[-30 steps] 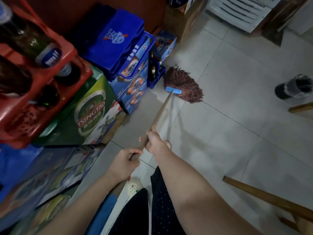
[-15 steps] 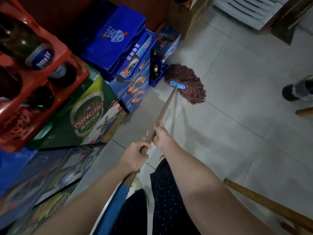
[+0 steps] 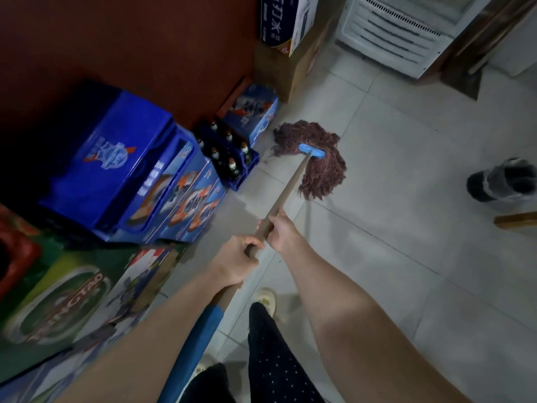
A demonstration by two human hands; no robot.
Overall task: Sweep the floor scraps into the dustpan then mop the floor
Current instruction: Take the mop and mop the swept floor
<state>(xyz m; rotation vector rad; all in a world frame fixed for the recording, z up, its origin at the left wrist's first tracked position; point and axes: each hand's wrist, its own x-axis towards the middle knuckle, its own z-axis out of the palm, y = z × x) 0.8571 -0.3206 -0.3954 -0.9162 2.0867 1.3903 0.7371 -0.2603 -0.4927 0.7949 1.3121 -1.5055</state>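
Note:
A mop with a brown string head [image 3: 315, 158] and a blue clamp [image 3: 311, 150] lies on the pale tiled floor [image 3: 392, 242], close to a crate of bottles. Its wooden handle [image 3: 287, 190] slants back toward me. My right hand [image 3: 283, 232] grips the handle higher up the shaft. My left hand [image 3: 236, 258] grips it just behind, nearer my body. A blue lower section of the handle [image 3: 200, 335] runs under my left forearm. No dustpan or scraps are visible.
Blue beer cartons [image 3: 139, 175] and a blue crate of bottles [image 3: 232, 161] line the left wall, with a green Tsingtao box [image 3: 66, 298] nearer me. A cardboard box [image 3: 293, 62] and a white appliance [image 3: 398, 33] stand at the back. A dark wrapped object [image 3: 502, 181] lies right.
The mop head has slid forward and to the right along the floor beside the bottle crate. Both hands kept their grip on the handle, and my view tilted up along the wall.

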